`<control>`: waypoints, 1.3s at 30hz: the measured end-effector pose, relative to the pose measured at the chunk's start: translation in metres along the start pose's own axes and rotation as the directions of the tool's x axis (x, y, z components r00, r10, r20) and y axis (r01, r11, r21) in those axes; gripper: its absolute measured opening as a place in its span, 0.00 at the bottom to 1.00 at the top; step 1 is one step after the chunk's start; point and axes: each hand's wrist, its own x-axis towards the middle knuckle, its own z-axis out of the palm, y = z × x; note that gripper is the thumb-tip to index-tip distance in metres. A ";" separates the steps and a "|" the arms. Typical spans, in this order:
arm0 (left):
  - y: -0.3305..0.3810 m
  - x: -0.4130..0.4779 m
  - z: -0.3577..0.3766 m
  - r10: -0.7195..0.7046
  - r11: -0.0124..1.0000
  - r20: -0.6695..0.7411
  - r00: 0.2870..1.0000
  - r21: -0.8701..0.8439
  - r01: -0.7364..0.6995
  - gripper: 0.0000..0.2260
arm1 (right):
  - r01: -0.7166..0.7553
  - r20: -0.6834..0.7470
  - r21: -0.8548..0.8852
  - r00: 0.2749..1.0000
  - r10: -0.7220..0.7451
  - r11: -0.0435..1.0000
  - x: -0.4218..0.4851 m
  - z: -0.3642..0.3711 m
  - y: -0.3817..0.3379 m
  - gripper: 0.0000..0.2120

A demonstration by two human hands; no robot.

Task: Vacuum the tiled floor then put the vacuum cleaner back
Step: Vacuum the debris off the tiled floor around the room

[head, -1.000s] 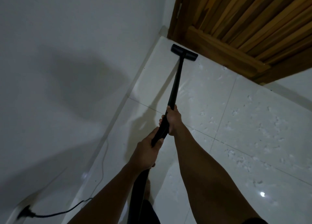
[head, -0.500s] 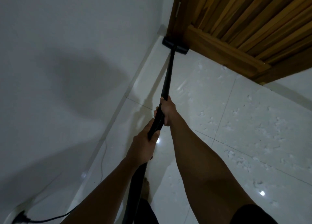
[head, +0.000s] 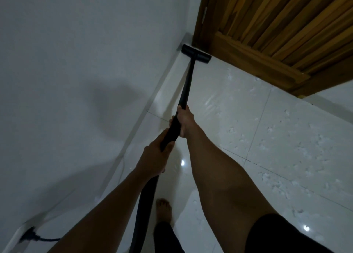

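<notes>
Corner vacuuming.
My left hand (head: pixel 154 161) and right hand (head: pixel 184 122) grip the pipe (head: pixel 186 88), fingers curled; nozzle (head: pixel 196 53) well ahead.

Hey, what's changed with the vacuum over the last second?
The floor head slid left along the base of the wooden door into the corner by the wall. Nothing was let go: left hand and right hand still grip the wand, and the plug stays in place.
</notes>
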 end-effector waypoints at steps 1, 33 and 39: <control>-0.001 -0.006 0.001 -0.006 1.000 -0.005 1.000 0.003 0.006 0.22 | 0.005 -0.001 0.013 1.000 -0.005 1.000 -0.005 -0.001 0.005 0.14; -0.086 -0.492 0.024 0.063 0.995 0.126 0.990 -0.080 -0.053 0.21 | 0.071 -0.066 -0.018 0.995 -0.072 0.997 -0.378 -0.079 0.338 0.19; -0.138 -0.594 0.044 0.089 0.996 0.138 0.986 -0.017 -0.087 0.22 | 0.051 -0.065 -0.017 0.997 -0.052 0.999 -0.448 -0.093 0.433 0.18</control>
